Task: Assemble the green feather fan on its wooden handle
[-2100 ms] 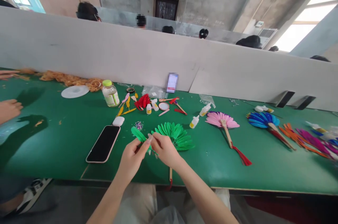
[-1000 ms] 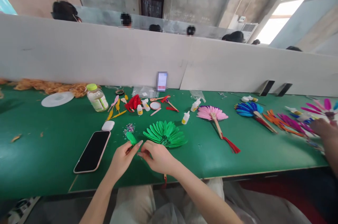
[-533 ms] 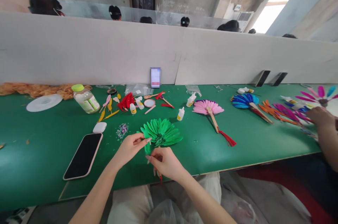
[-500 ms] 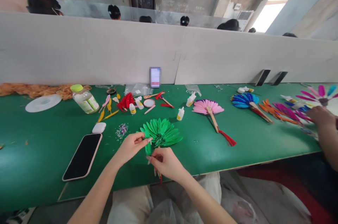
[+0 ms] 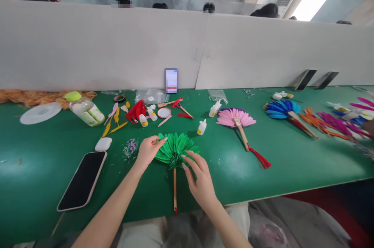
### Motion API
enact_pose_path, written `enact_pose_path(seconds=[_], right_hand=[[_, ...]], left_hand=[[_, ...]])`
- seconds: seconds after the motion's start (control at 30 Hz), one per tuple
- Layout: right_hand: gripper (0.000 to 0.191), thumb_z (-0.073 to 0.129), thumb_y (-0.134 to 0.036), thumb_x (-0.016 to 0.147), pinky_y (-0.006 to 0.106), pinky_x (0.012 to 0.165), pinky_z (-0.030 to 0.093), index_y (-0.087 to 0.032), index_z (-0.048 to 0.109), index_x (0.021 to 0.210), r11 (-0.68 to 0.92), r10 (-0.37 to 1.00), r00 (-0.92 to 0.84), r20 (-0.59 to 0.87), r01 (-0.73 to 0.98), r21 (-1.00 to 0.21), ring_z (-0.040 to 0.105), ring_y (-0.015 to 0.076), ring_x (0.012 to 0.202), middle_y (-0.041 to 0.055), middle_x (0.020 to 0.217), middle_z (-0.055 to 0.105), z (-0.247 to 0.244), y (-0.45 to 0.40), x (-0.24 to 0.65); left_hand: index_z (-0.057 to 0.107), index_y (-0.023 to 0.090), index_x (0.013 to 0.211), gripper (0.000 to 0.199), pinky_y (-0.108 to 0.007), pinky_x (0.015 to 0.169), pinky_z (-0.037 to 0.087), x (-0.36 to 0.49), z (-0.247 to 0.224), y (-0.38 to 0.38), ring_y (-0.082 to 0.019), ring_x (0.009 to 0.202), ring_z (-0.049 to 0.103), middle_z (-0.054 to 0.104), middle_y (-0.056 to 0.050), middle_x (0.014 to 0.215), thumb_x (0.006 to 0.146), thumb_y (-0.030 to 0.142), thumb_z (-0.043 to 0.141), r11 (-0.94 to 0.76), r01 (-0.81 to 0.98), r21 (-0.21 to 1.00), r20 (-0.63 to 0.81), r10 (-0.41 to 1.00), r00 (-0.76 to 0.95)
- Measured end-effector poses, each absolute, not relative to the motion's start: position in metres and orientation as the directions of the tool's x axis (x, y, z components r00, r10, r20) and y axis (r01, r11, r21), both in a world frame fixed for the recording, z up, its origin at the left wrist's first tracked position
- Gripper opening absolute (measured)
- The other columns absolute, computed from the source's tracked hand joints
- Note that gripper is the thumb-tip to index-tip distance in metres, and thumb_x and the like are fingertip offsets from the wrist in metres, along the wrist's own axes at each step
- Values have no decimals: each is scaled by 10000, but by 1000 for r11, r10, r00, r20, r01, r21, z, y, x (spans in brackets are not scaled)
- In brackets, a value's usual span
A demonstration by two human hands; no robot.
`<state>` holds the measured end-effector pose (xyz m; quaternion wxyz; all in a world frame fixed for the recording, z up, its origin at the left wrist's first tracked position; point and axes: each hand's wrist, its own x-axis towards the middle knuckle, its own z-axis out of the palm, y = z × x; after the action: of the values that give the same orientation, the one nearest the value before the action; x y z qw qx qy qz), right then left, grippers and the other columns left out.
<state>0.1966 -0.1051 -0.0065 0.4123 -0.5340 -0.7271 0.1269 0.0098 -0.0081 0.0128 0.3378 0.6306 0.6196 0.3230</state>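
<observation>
Here was the left hand (image 5: 148, 150), thumb and forefinger close together over the left side of the green fan (image 5: 177, 144); whether they clamped a feather, no telling! And the right hand (image 5: 201, 179), fingers spread apart at the fan's right side, contact hard to judge. The fan lay near, at centre, one handle (image 5: 175, 189) pointing to the near edge of the table (image 5: 233, 178).

Danger here: a careless tug could have bent or loosened a feather, and with that handle right at the edge, a bumping wrist could have tipped the fan off.

Now the count! Two more fans to the right: one pink (image 5: 236, 118), one blue (image 5: 282, 109) beyond it. Four small bottles (image 5: 143, 120) around far centre. One flat phone (image 5: 83, 181) near left, one white case (image 5: 103, 144) just beyond, one jar (image 5: 86, 111) farther back. Red feathers (image 5: 136, 111)? Too bunched to count!
</observation>
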Motion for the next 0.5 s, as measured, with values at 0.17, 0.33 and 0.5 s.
enact_pose_path(seconds=[0.17, 0.33, 0.5], right_hand=[[400, 346, -182, 905, 479, 1037, 285, -228, 430, 1294, 422, 884, -215, 415, 748, -512, 279, 230, 1299, 80, 1388, 356, -15, -95, 193], [497, 383, -261, 897, 502, 1063, 199, -211, 283, 1381, 421, 895, -288, 341, 799, -430, 158, 245, 1340, 75, 1463, 191, -18, -90, 184], [529, 405, -281, 887, 520, 1056, 189, -203, 263, 1390, 424, 893, -308, 327, 817, -390, 156, 259, 1339, 85, 1466, 178, -22, -89, 180]], left_hand=[[283, 199, 494, 470, -232, 438, 128, 11, 6, -4, -74, 434, 185, 144, 71, 479, 689, 550, 526, -10, 610, 792, -32, 998, 57], [311, 198, 490, 461, -233, 440, 127, 15, 3, -2, -80, 427, 198, 160, 72, 452, 688, 558, 520, 11, 631, 776, -41, 999, 33], [350, 194, 486, 431, -233, 444, 154, 18, 3, -1, -89, 425, 222, 181, 68, 441, 718, 522, 507, -19, 703, 711, -15, 999, 43]])
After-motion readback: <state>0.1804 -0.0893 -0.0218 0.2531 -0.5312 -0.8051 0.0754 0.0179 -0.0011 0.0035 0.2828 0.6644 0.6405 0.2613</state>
